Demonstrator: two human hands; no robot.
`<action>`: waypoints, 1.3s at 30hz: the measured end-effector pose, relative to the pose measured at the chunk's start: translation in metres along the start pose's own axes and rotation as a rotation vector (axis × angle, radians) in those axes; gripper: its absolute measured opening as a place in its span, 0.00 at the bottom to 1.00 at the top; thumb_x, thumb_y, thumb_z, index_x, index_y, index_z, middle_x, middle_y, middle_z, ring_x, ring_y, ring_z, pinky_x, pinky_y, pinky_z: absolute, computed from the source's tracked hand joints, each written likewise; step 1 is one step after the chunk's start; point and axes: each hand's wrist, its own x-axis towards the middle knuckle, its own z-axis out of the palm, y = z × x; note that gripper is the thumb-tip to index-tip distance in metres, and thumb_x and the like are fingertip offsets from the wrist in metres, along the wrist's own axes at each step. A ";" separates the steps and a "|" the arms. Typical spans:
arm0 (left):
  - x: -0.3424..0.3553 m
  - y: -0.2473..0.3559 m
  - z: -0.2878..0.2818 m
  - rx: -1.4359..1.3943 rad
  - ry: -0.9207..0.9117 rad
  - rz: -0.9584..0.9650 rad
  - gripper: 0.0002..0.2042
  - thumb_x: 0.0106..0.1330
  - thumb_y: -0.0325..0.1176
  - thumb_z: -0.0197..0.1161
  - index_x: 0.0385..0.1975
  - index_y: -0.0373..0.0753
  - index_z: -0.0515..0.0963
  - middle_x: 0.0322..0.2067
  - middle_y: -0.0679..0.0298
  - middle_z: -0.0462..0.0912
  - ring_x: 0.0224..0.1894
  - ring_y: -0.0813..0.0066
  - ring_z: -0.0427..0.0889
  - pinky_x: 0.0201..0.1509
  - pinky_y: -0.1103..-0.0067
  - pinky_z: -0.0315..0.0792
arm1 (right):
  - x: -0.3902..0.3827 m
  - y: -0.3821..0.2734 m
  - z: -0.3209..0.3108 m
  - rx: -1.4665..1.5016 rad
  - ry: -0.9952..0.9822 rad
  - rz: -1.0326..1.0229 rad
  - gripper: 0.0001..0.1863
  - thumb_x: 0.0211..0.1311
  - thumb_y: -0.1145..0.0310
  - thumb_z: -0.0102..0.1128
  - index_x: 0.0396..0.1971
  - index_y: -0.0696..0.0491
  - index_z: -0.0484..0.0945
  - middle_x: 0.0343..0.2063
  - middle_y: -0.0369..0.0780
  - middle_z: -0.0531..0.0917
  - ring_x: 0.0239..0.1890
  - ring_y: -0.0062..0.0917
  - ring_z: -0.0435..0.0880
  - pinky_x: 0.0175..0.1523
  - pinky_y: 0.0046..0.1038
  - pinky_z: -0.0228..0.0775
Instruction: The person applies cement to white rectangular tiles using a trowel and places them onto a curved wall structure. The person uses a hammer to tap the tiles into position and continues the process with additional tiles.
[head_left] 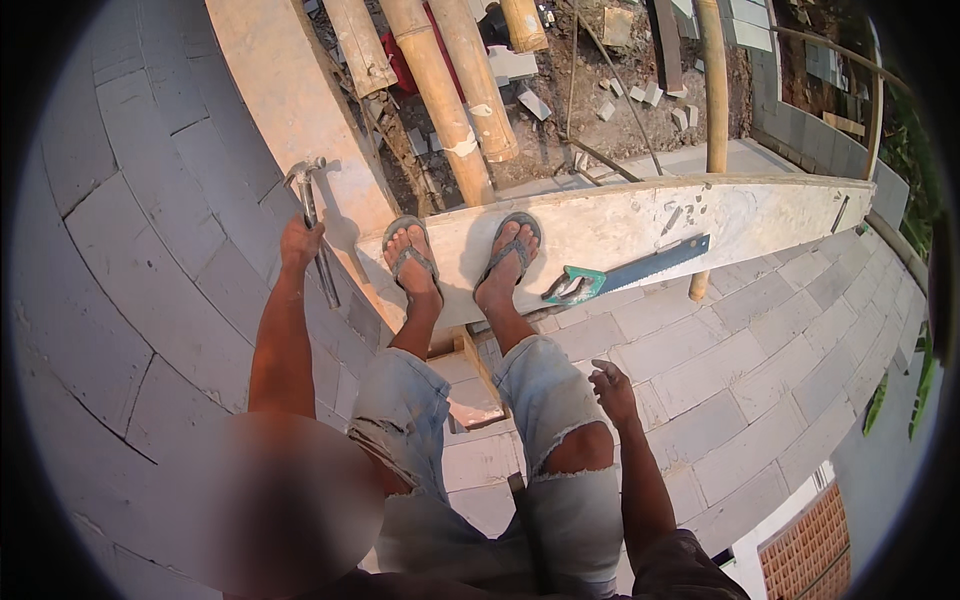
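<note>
My left hand (299,243) is closed around the handle of a claw hammer (309,198). The hammer's head points up, beside a wide pale board (285,100), and the handle's lower end sticks out below my fist. My right hand (614,392) hangs in the air just right of my right knee. Its fingers are loosely bent and apart, and I see nothing in them. A handsaw (640,271) with a green handle and dark blade lies on a second plank (780,212), right of my feet. Both my sandalled feet (410,258) stand on this plank.
Block walls (170,230) rise on the left and right (760,390). Bamboo poles (440,90) lie beyond the plank, and an upright one (714,90) passes behind it. Broken blocks (535,104) litter the ground below. A wooden support (478,375) shows beneath my legs. A blurred patch covers the lower left.
</note>
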 end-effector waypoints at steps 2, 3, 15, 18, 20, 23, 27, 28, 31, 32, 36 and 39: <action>-0.029 0.011 -0.041 -0.444 -0.276 -0.166 0.15 0.62 0.41 0.67 0.38 0.37 0.74 0.28 0.59 0.81 0.30 0.67 0.84 0.32 0.69 0.78 | -0.022 -0.035 -0.018 0.111 0.060 -0.072 0.19 0.69 0.64 0.55 0.56 0.56 0.76 0.34 0.39 0.83 0.36 0.23 0.82 0.42 0.26 0.74; -0.058 0.042 -0.065 -0.690 -0.338 -0.157 0.14 0.65 0.41 0.66 0.40 0.39 0.72 0.29 0.67 0.79 0.26 0.78 0.80 0.27 0.76 0.78 | -0.039 -0.045 -0.028 0.120 0.079 -0.146 0.20 0.70 0.64 0.55 0.57 0.57 0.75 0.40 0.40 0.84 0.39 0.25 0.82 0.45 0.27 0.74; -0.458 0.351 -0.324 -1.212 -0.960 0.359 0.19 0.63 0.42 0.69 0.47 0.41 0.71 0.37 0.62 0.80 0.36 0.68 0.85 0.34 0.75 0.81 | -0.342 -0.152 -0.059 0.738 -0.744 -0.659 0.33 0.71 0.51 0.57 0.67 0.52 0.61 0.45 0.38 0.80 0.44 0.21 0.82 0.48 0.27 0.75; -0.511 0.411 -0.313 -1.066 -1.208 0.531 0.22 0.65 0.43 0.68 0.50 0.36 0.70 0.39 0.59 0.80 0.40 0.67 0.83 0.42 0.72 0.79 | -0.386 -0.102 -0.117 0.942 -0.700 -0.669 0.25 0.71 0.53 0.57 0.59 0.52 0.68 0.35 0.34 0.80 0.32 0.15 0.80 0.35 0.20 0.73; -0.545 0.468 -0.311 -0.725 -1.105 0.795 0.25 0.67 0.45 0.66 0.56 0.35 0.69 0.44 0.58 0.80 0.47 0.67 0.81 0.50 0.70 0.75 | -0.410 -0.063 -0.161 0.958 -0.591 -0.657 0.21 0.70 0.54 0.59 0.53 0.52 0.71 0.29 0.30 0.76 0.24 0.13 0.75 0.26 0.19 0.67; -0.570 0.533 -0.306 -0.400 -1.053 0.953 0.29 0.70 0.46 0.63 0.62 0.32 0.67 0.52 0.55 0.78 0.55 0.67 0.77 0.59 0.71 0.69 | -0.437 -0.008 -0.206 0.937 -0.163 -0.606 0.21 0.69 0.56 0.60 0.55 0.53 0.71 0.28 0.30 0.74 0.24 0.13 0.72 0.28 0.21 0.66; -0.565 0.599 -0.314 -0.398 -1.067 0.818 0.31 0.72 0.49 0.59 0.67 0.34 0.64 0.60 0.56 0.74 0.57 0.66 0.75 0.62 0.70 0.66 | -0.469 0.062 -0.235 1.166 0.192 -0.527 0.21 0.68 0.59 0.62 0.54 0.54 0.72 0.26 0.29 0.72 0.25 0.14 0.70 0.31 0.22 0.64; -0.565 0.614 -0.320 -0.375 -1.028 0.757 0.30 0.72 0.50 0.58 0.66 0.36 0.65 0.59 0.57 0.75 0.57 0.66 0.76 0.61 0.69 0.67 | -0.484 0.078 -0.241 1.246 0.251 -0.520 0.21 0.68 0.60 0.62 0.54 0.55 0.73 0.26 0.29 0.71 0.25 0.14 0.70 0.32 0.22 0.63; -0.518 0.636 -0.307 -0.431 -0.892 0.593 0.28 0.71 0.54 0.57 0.63 0.41 0.68 0.54 0.59 0.78 0.54 0.65 0.79 0.55 0.68 0.69 | -0.493 0.122 -0.252 1.374 0.516 -0.419 0.20 0.67 0.64 0.62 0.55 0.54 0.71 0.23 0.30 0.72 0.20 0.14 0.69 0.26 0.22 0.64; -0.509 0.640 -0.302 -0.405 -0.848 0.570 0.27 0.71 0.55 0.56 0.60 0.41 0.69 0.54 0.59 0.78 0.53 0.64 0.80 0.55 0.66 0.70 | -0.505 0.133 -0.261 1.479 0.554 -0.374 0.19 0.67 0.65 0.61 0.55 0.55 0.71 0.23 0.31 0.72 0.18 0.14 0.69 0.24 0.22 0.64; -0.484 0.658 -0.280 -0.214 -0.727 0.462 0.25 0.73 0.55 0.51 0.59 0.44 0.70 0.55 0.54 0.78 0.51 0.59 0.81 0.51 0.65 0.74 | -0.529 0.174 -0.289 1.580 0.850 -0.296 0.24 0.64 0.67 0.63 0.57 0.57 0.68 0.23 0.33 0.73 0.17 0.16 0.72 0.22 0.21 0.65; -0.461 0.666 -0.255 0.002 -0.717 0.407 0.27 0.71 0.55 0.54 0.61 0.43 0.68 0.57 0.52 0.76 0.53 0.54 0.80 0.53 0.56 0.71 | -0.530 0.204 -0.321 1.539 1.087 -0.284 0.25 0.63 0.69 0.62 0.58 0.57 0.67 0.22 0.32 0.73 0.15 0.16 0.71 0.20 0.22 0.65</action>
